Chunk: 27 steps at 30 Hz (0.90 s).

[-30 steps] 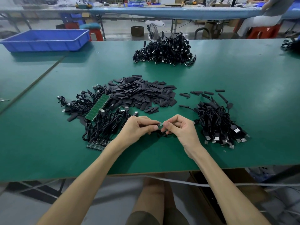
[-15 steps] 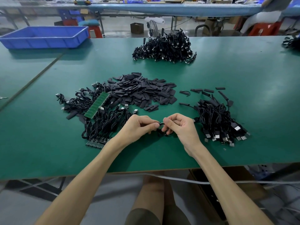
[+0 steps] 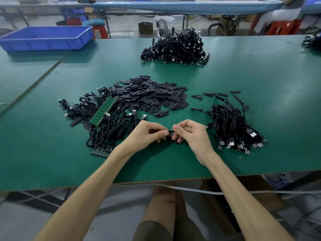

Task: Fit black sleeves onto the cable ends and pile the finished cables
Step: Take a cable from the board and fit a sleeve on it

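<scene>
1. The left hand (image 3: 147, 134) and the right hand (image 3: 192, 136) meet low over the green tabletop (image 3: 260, 75), backs up, with their fingertips almost touching.
2. The left fingers (image 3: 161, 132) are curled, and the thumb and forefinger pinch one thin black cable (image 3: 171, 131) near its end.
3. The right fingers (image 3: 177, 127) are curled too and pinch the same cable from the other side. The short dark piece bridging the two pinches is too small to tell sleeve from plug.
4. The rest of that cable hangs as a small loop just under the fingers, partly hidden by the right ones.
5. Straight beyond the fingers, away from the person, lies a wide heap of loose sleeves (image 3: 152, 96).
6. Left of the left fingers, close to the wrist, sits a tangle of cables (image 3: 111, 131) with a green circuit strip (image 3: 103, 110) lying on it.
7. Right of the right fingers sits a second heap of cables (image 3: 232, 126), its metal plugs facing the person. One plug lies just beside the right knuckles.
8. Well beyond the fingers is a far pile of cables (image 3: 175, 47), and a blue tray (image 3: 46, 37) sits at the far left.
</scene>
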### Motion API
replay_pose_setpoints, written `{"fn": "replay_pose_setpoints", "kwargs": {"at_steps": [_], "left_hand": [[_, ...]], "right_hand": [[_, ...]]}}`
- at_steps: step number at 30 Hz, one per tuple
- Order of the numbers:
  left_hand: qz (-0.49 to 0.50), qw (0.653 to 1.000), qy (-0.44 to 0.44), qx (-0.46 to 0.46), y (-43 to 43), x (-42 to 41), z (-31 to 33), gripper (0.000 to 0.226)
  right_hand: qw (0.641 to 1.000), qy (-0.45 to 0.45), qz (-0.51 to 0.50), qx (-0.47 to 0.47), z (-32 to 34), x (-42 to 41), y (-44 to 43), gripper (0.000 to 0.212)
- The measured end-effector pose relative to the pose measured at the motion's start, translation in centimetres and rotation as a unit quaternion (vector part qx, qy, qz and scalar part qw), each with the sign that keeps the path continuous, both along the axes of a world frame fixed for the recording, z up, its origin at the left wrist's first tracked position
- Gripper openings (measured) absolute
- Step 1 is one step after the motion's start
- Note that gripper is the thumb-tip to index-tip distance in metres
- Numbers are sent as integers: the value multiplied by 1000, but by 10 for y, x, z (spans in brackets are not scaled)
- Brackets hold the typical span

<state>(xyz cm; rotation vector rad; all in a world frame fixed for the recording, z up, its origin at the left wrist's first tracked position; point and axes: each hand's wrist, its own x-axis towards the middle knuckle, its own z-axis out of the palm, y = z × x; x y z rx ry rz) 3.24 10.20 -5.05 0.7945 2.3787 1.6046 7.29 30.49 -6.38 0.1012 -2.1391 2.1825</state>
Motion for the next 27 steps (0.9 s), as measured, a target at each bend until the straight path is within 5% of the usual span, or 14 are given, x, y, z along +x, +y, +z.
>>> {"fn": "replay_pose_setpoints", "kwargs": {"at_steps": [11, 27], "left_hand": [[9, 1000, 18, -20, 3, 0, 3, 26], [32, 998, -13, 56, 4, -1, 1, 12]], "right_hand": [[1000, 10, -4, 0, 1, 0, 0, 15], [1000, 15, -18, 12, 1, -1, 3, 9]]}}
